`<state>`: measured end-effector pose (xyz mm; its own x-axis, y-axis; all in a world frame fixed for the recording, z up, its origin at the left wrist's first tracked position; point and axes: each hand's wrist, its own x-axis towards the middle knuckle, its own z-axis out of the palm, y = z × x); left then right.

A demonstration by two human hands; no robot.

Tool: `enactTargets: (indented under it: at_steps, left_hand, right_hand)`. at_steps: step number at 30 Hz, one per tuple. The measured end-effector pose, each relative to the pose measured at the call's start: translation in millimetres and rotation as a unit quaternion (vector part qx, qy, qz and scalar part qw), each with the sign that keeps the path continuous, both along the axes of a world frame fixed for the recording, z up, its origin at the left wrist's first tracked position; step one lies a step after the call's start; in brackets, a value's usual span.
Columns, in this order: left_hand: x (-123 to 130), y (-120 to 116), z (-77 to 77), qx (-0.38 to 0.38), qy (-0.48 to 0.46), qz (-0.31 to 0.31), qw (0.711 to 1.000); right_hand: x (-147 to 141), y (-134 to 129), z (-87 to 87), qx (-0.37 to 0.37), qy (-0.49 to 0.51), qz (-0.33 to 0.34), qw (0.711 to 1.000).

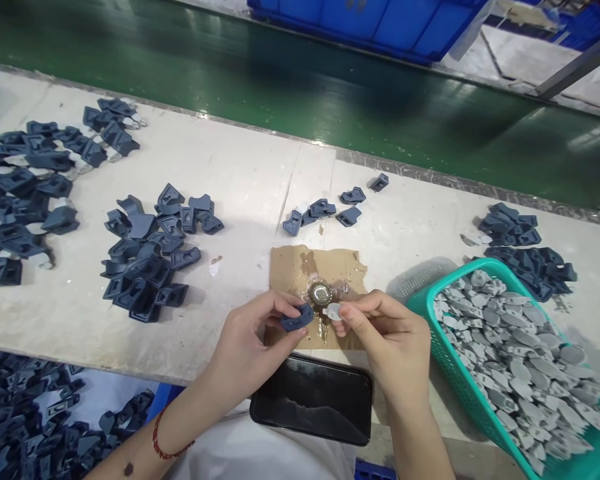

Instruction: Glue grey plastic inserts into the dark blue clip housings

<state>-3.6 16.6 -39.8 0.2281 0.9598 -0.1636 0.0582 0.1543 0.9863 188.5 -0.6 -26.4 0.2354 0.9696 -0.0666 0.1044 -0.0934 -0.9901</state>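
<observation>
Between the thumb and fingers of my left hand [260,333] is a dark blue plastic part [298,318] with a hollow in it. My right hand [387,333] pinches a small light grey oval plastic piece [333,311], its narrow end pointing left toward the blue part. A small gap separates the two pieces. Just beyond them a small round cap holding a shiny liquid [321,293] sits on a stained piece of brown cardboard [287,267]. Under my wrists lies a black smartphone [313,400] with a dark screen.
A green basket [473,407] of grey pieces stands at the right, with blue parts [530,267] behind it. Piles of blue parts [145,267] lie left, more [25,427] in a bin below. A green conveyor belt [220,73] and blue crate [370,27] are beyond the table.
</observation>
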Motion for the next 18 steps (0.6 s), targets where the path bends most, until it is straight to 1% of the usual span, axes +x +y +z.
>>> enactTargets:
  at_steps: [5,10,18]
  left_hand:
    - [-1.6,0.3,-0.5,0.004,-0.005,-0.013,1.000]
    - [-1.7,-0.5,-0.3,0.015,0.000,-0.019,1.000]
    - [-2.0,-0.2,-3.4,0.057,0.004,-0.020,0.998]
  right_hand:
    - [-4.7,-1.6,0.2,-0.022,0.000,0.006,1.000]
    - [-7.7,1.6,2.9,-0.029,-0.017,0.018,0.999]
    - [-6.9,0.1,0.9,-0.051,-0.041,0.049,0.997]
